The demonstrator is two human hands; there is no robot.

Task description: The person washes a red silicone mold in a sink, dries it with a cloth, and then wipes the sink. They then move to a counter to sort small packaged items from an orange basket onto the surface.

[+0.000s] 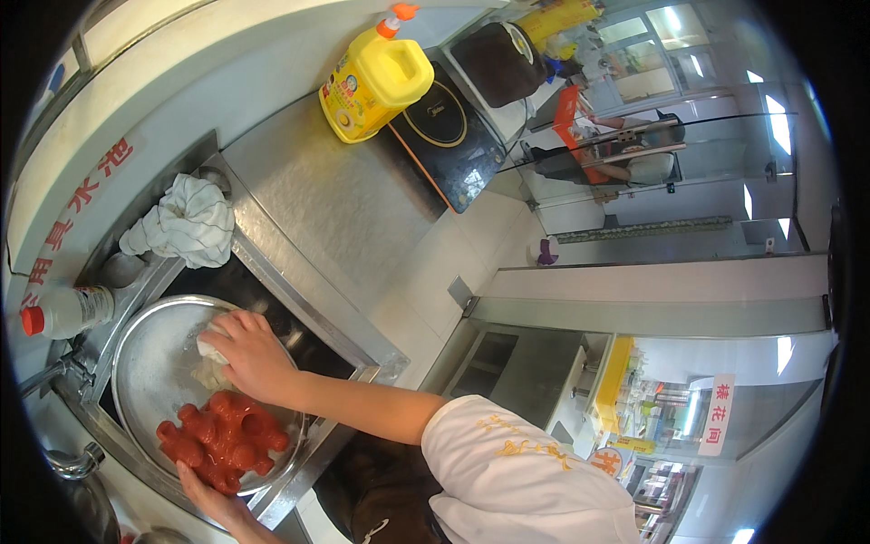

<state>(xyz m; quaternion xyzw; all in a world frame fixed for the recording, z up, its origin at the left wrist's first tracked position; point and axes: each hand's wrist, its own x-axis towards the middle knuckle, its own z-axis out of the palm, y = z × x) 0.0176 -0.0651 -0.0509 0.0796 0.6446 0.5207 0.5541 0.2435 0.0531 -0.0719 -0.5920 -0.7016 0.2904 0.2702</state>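
My right hand (248, 350) presses a pale, wet cloth (211, 353) against the inside of a large round metal pan (153, 347). Below it in the picture, my left hand (211, 493) grips the edge of a red, knobbly mould (221, 435), which looks like wet silicone. The mould rests in the pan, close to the cloth. The pan lies over a stainless steel sink (292, 285) and covers much of its basin. Part of the cloth is hidden under my right fingers.
A crumpled striped towel (190, 221) and a red-capped bottle (75, 313) stand along the sink's back edge, near a tap (75, 370). On the steel counter (312, 183) are a yellow pump jug (374, 85) and an induction cooker (448, 136). Beyond, a person (646, 163) stands by an orange crate (567, 126).
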